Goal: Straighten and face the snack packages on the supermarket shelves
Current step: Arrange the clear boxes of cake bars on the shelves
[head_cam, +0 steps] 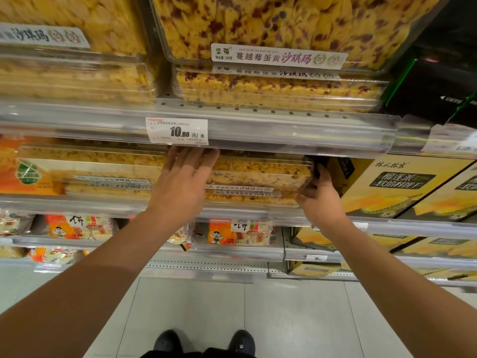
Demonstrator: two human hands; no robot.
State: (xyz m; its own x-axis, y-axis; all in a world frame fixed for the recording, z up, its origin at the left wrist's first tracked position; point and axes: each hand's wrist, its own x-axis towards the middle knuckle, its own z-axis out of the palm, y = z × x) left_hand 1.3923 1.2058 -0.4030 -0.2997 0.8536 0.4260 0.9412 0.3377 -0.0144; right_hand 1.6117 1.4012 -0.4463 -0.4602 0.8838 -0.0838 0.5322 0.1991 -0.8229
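Squaring the top clear sachima box (pixel 260 174) of the stack at the middle shelf's front edge, left hand (pixel 184 182) flat and open on its lid, right hand (pixel 318 196) gripping its right end; likely light, stiff, slippery, best held by the ends.

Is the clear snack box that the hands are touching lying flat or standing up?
Lying flat: the clear snack box sits atop another box, label edge facing out.

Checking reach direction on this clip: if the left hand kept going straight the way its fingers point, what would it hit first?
The left hand points up and into the shelf, fingers flat on the clear box. Its tips already sit by the price rail, so it would probably slide over the box under that rail. Depth is unclear.
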